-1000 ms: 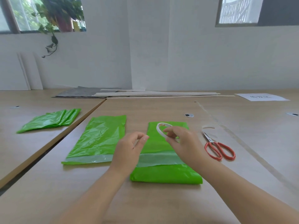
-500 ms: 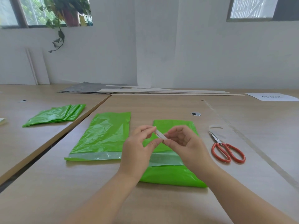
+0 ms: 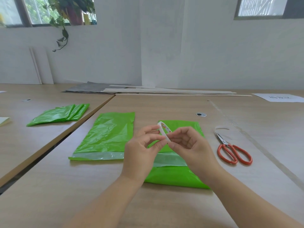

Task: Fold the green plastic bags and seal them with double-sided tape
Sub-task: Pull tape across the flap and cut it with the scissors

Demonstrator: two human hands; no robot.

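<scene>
Tape roll (image 3: 164,131) now tilted up between both hands

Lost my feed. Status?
Both hands, left hand and right hand, pinch tape roll above folded green bag. Scissors idle alongside. Nothing obstructing.

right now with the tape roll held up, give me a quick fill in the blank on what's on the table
1. Both hands hold the tape roll above a ____ plastic bag.
2. The scissors with ____ handles lie right of that bag.
3. The scissors' blades are ____.
4. A pile of folded bags lies on the ____ table.

Missing words: green; red; closed; left
</scene>
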